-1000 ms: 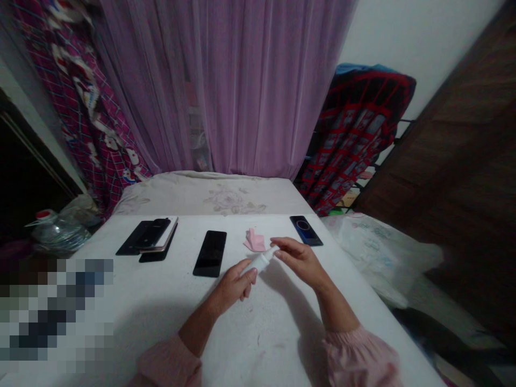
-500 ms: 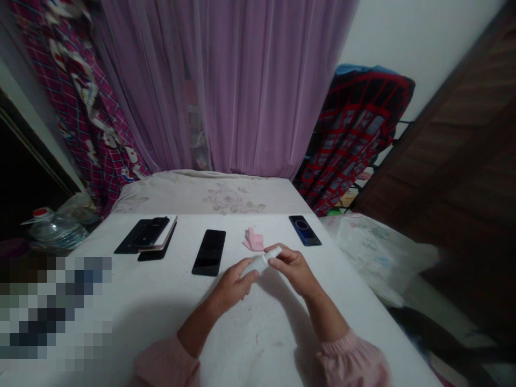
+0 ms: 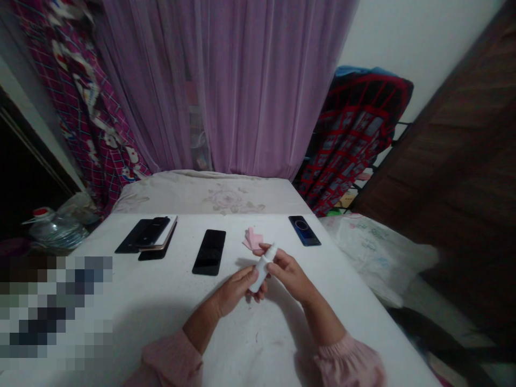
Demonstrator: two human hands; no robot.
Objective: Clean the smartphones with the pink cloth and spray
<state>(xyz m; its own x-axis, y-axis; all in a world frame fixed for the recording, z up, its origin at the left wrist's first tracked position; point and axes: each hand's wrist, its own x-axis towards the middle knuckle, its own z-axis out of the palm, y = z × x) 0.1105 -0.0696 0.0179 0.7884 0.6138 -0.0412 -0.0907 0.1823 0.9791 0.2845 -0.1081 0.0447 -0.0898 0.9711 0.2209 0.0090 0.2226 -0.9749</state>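
A small white bottle [image 3: 259, 277] with a narrow top is held above the table, tilted with its top pointing away and to the right. My left hand [image 3: 235, 292] is closed around its lower body, the thumb lying along the side. My right hand [image 3: 291, 273] grips the neck just below the narrow tip, between thumb and fingers. Just beyond the right fingertips lies a crumpled pink cloth [image 3: 253, 238]. A black phone [image 3: 209, 252] rests flat, screen up, to the left of the bottle.
At the left of the white table [image 3: 169, 306] is a pile of several phones [image 3: 153, 234]. A blue-black phone [image 3: 304, 231] lies at the right edge. Beyond the table's left side stands a clear water bottle [image 3: 56, 231]; a plastic bag [image 3: 374, 252] is at the right.
The bottle has turned from a flatter slant to a steeper one, its base swinging down towards me. Both hands have shifted with it; the phones and cloth stay put.
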